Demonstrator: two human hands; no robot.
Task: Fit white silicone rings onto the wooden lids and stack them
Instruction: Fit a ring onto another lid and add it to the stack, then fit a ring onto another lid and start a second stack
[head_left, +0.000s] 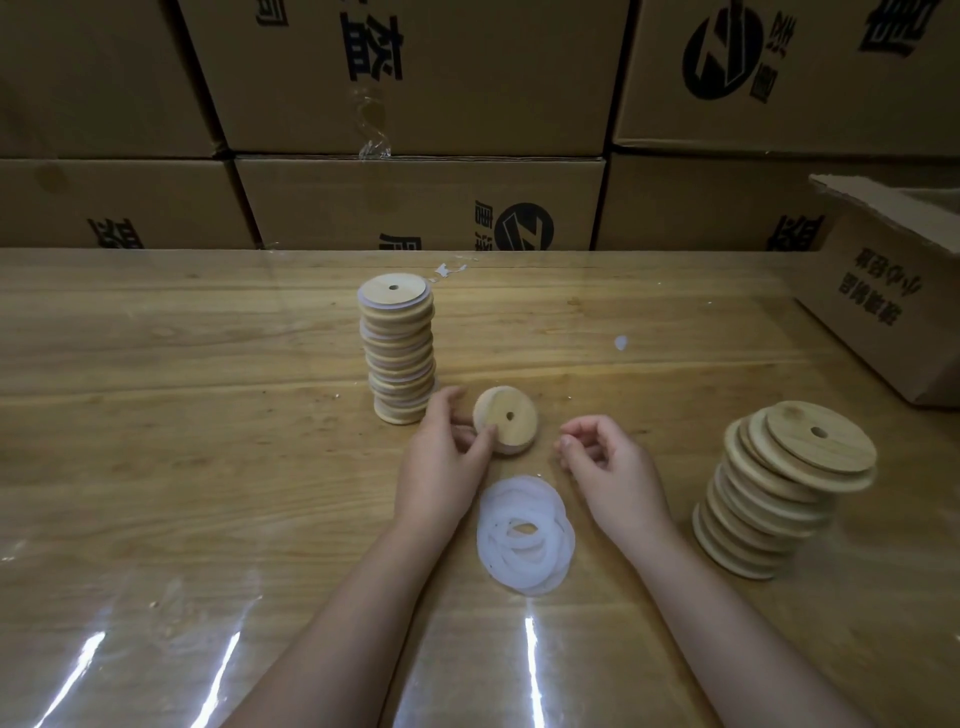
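While my left hand (441, 457) pinches the tilted wooden lid (506, 418), right hand (605, 460) loose, empty: level it, centre over far-left ringed stack (397, 348) before release.

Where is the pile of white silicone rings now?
Head view, centre: the ring pile lies on the table between the left hand and right hand, just nearer the person than the single wooden lid.

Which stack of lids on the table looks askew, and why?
The right stack of bare lids leans: its upper lids sit shifted rightward and overhang the lower ones. The left stack stands nearly straight, slightly uneven.
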